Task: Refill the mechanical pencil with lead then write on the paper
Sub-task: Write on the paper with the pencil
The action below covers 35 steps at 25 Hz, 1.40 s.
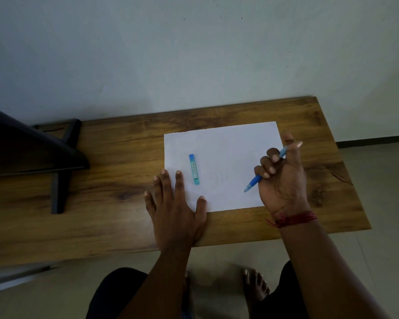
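Centrally, a white paper (226,157) lay on the wooden table (115,171), with the blue lead case (194,169) resting on its left part. The left hand (175,210) pressed flat with fingers spread on the paper's lower-left corner. The right hand (281,178), at the paper's right edge, curled its fingers around the blue pencil (266,170), tip just above the sheet.

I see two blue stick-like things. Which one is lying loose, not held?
The short lead case, flat on the paper beside the left hand. The longer pencil is gripped in the right hand.
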Motion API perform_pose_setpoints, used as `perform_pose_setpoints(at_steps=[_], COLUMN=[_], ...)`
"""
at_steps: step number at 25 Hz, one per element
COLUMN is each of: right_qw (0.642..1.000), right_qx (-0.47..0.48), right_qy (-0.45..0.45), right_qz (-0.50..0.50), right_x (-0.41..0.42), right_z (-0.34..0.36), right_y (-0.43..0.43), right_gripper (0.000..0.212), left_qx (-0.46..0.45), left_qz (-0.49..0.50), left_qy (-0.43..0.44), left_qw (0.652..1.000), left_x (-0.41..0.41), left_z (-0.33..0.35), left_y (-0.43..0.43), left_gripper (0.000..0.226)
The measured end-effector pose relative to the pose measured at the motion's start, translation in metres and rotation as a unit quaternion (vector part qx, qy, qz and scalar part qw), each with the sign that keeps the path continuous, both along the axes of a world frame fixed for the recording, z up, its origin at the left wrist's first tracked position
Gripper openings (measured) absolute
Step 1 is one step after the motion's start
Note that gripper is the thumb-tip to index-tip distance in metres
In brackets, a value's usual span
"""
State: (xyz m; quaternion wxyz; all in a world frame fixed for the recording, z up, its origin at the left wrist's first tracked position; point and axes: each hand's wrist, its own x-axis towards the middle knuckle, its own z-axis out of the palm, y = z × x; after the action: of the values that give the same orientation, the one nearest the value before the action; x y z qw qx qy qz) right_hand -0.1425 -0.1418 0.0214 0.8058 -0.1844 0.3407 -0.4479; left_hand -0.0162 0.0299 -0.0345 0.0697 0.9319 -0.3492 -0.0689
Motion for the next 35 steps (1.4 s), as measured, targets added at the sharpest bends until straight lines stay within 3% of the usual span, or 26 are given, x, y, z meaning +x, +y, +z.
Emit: perform_pose_setpoints(at_steps=[3, 9, 35], right_qw=[0.999, 0.996, 0.995], right_qx=[0.03, 0.06, 0.087], right_qy=[-0.014, -0.059, -0.049], right_qz=[0.007, -0.001, -0.019], right_x=[-0.0039, -0.0071, -0.0085], right_z=[0.0015, 0.0066, -0.0004], right_y=[-0.0003, 0.0006, -0.0018], right_gripper=[0.048, 0.053, 0.044], left_qx=[0.001, 0.001, -0.001], left_qz=[-0.001, -0.001, 0.0], left_qy=[-0.001, -0.001, -0.006], left_qw=[1.0, 1.0, 1.0], left_x=[-0.0003, 0.0, -0.0011], left_z=[-0.0002, 0.0004, -0.0017], left_y=[0.0, -0.0002, 0.0004], left_gripper=[0.084, 0.083, 0.083])
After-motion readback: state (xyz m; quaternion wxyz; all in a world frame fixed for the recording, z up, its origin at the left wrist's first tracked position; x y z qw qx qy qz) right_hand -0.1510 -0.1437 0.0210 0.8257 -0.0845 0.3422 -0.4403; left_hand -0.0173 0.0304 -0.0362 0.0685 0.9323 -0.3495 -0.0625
